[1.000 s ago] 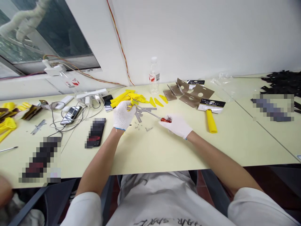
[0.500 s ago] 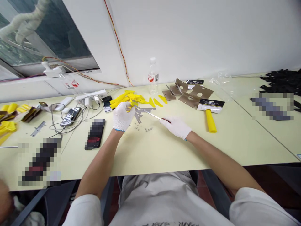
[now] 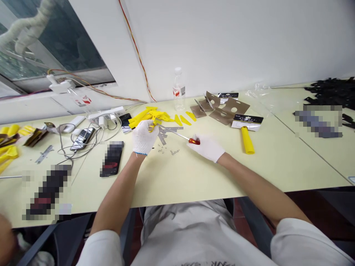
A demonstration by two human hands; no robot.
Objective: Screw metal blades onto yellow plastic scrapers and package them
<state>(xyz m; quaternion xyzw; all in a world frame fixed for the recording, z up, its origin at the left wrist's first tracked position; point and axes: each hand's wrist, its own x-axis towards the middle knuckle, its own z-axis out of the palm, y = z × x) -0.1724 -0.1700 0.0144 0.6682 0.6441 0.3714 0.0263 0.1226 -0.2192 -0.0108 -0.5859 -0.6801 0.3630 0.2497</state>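
Observation:
My left hand [image 3: 144, 137], in a white knit glove, is closed around a small yellow plastic part [image 3: 153, 126], most of it hidden by the fingers. My gloved right hand [image 3: 207, 147] grips a screwdriver by its red handle [image 3: 195, 141]. The long metal shaft [image 3: 175, 133] reaches left, its tip at the yellow part. Behind my left hand lies a pile of yellow plastic pieces [image 3: 151, 113], with flat yellow blades [image 3: 184, 119] to its right. Grey metal plates [image 3: 163, 137] lie below the shaft, and small screws [image 3: 174, 151] are scattered nearer to me.
A clear bottle [image 3: 179, 90] stands by the wall. Brown folded card pieces [image 3: 222, 108] and a yellow handle [image 3: 246, 141] with a label lie to the right. Phones [image 3: 112, 159] and tangled cables [image 3: 97, 136] occupy the left. Black parts [image 3: 330, 94] are heaped far right.
The fingers of my right hand have shifted back and loosened, so more of the red handle shows. My left hand keeps its hold, and the view has moved slightly.

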